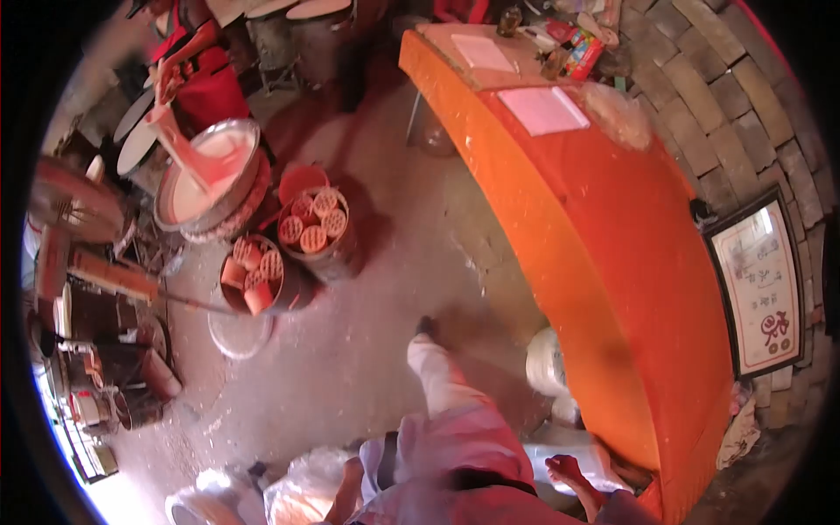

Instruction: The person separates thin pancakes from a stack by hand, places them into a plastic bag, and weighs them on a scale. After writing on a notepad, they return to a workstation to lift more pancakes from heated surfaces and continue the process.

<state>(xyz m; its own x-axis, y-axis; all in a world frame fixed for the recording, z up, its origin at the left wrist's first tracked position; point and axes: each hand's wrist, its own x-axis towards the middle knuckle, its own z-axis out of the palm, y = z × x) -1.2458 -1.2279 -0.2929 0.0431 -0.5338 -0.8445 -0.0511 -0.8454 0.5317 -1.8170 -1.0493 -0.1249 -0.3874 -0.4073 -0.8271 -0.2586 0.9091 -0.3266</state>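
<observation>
My left hand (349, 479) hangs low at the bottom of the view, beside my pale clothing (464, 446). Its fingers do not show clearly. On the other side, my right hand (564, 471) is held by my hip with the fingers curled in, and I see nothing in it. Clear plastic bags (306, 481) lie near my left hand. A whitish plastic bundle (591, 464) is just beyond my right hand, under the orange-covered counter (604, 236). One leg (435, 372) is stretched forward on the floor.
At upper left, a person in red (210, 83) draws a thick pale mass (184, 153) from a large metal basin (249, 131). Two buckets (337, 254) hold perforated round pieces. A round lid (238, 337) lies on the floor. Papers (542, 110) lie on the counter; a framed sign (757, 284) leans right.
</observation>
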